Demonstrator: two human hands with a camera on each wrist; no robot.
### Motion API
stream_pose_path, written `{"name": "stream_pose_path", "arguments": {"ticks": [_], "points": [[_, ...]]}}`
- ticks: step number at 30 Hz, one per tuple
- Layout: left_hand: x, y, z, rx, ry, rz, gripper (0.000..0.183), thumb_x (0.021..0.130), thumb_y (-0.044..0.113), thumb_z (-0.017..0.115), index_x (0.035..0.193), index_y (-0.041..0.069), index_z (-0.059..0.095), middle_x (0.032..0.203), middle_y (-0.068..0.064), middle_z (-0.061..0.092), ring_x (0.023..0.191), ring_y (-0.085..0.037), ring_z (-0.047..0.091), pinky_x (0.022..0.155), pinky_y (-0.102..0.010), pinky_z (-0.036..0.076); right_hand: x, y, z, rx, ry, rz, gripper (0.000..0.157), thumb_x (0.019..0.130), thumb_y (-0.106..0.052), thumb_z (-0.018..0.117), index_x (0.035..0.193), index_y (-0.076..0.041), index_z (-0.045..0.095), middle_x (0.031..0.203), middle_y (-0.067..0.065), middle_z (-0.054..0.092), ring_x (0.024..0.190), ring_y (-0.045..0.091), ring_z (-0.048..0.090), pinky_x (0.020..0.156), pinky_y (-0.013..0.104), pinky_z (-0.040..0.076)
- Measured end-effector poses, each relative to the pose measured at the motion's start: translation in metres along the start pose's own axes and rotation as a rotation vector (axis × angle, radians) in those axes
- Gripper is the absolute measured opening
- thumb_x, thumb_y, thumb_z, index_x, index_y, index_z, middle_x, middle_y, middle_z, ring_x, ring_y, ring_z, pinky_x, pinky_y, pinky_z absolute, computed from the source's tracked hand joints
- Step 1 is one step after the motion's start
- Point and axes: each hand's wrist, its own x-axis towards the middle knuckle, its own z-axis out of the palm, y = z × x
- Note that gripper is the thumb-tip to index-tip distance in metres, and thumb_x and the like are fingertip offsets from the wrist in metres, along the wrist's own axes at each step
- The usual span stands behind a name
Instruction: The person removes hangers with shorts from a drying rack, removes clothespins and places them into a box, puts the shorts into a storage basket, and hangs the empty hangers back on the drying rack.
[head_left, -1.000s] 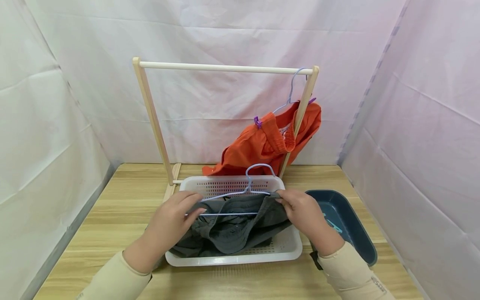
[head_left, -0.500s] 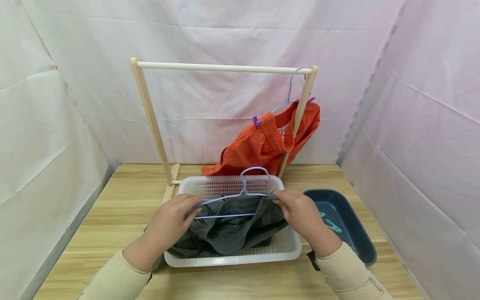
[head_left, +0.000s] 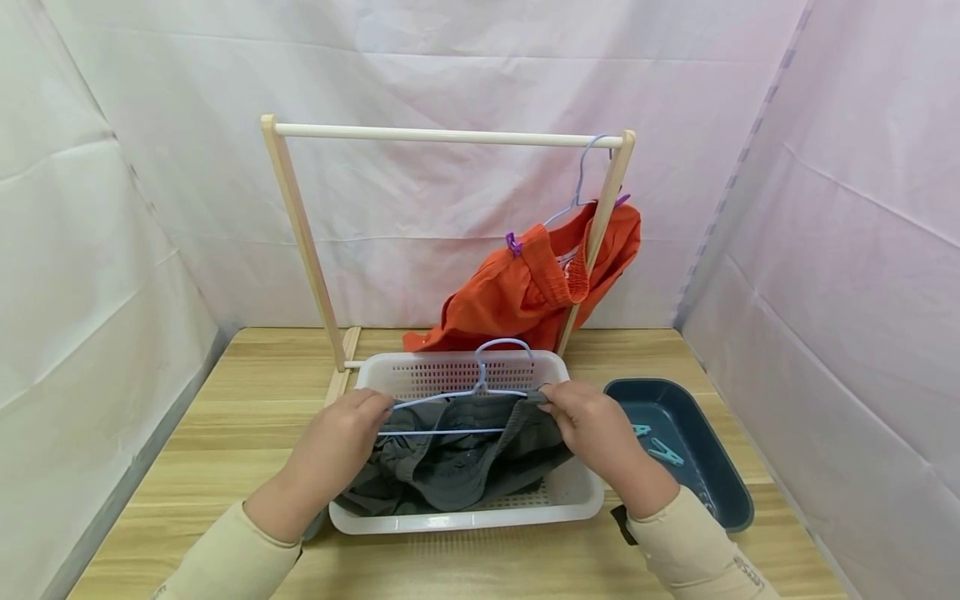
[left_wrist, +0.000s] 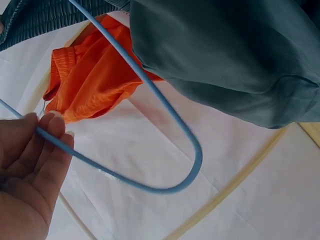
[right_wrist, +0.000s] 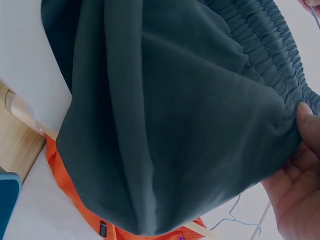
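Note:
Dark grey pants [head_left: 468, 475] with an elastic waistband are held over a white basket [head_left: 465, 523]. A light-blue wire hanger [head_left: 482, 371] stands hook up along the waistband. My left hand [head_left: 337, 446] pinches the hanger wire near its left end; in the left wrist view the bent end [left_wrist: 199, 155] of the hanger sticks out past the fingers, apart from the cloth. My right hand [head_left: 596, 425] pinches the right end of the waistband [right_wrist: 280, 55], thumb on the gathered edge. The hanger's right end is hidden by cloth and fingers.
Behind the basket stands a wooden rack with a white rail [head_left: 450, 134]. Orange pants [head_left: 517, 292] hang at its right end on another hanger, held by purple clips [head_left: 513, 244]. A dark blue tray [head_left: 720, 467] with light-blue clothespins [head_left: 666, 452] sits to the right.
The hanger has slid left and slightly down, with my left hand shifting left. My right hand keeps its pinch on the waistband and has moved slightly left.

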Motion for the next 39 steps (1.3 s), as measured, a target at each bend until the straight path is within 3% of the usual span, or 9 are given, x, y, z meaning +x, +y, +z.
{"name": "stream_pose_path", "arguments": {"ticks": [6,14,29,39], "points": [[-0.001,-0.004,0.000,0.067,0.081,0.049,0.027,0.068,-0.014,0.077,0.089,-0.004,0.064,0.082,-0.013,0.064,0.074,-0.025,0.064,0.063,-0.033,0.057,0.003,-0.005,-0.001,0.010,-0.080,0.035,0.016,0.079,-0.005,0.076,0.092,-0.009,0.069,0.085,0.002,0.069,0.077,0.015,0.064,0.072,0.034,0.058],[-0.001,-0.006,-0.003,0.079,0.148,0.069,0.032,0.064,-0.020,0.075,0.091,-0.007,0.063,0.081,-0.016,0.063,0.072,-0.027,0.063,0.059,-0.034,0.057,0.005,-0.008,-0.001,0.029,-0.132,0.077,0.018,0.080,-0.008,0.076,0.096,-0.011,0.069,0.089,0.001,0.070,0.081,0.015,0.065,0.076,0.035,0.057],[-0.005,-0.018,-0.012,0.098,0.233,0.066,0.036,0.062,-0.027,0.066,0.092,-0.008,0.064,0.082,-0.016,0.063,0.074,-0.031,0.064,0.056,-0.038,0.056,0.004,-0.006,-0.002,0.045,-0.149,0.064,0.018,0.081,-0.009,0.076,0.096,-0.011,0.068,0.091,0.001,0.069,0.084,0.015,0.065,0.076,0.035,0.057],[-0.009,-0.025,-0.017,0.124,0.266,0.025,0.036,0.063,-0.028,0.064,0.093,-0.007,0.067,0.083,-0.016,0.064,0.076,-0.032,0.065,0.058,-0.041,0.056,0.003,-0.005,-0.002,0.043,-0.155,0.068,0.018,0.081,-0.009,0.076,0.097,-0.011,0.068,0.092,0.001,0.070,0.084,0.015,0.065,0.076,0.036,0.057]]}}
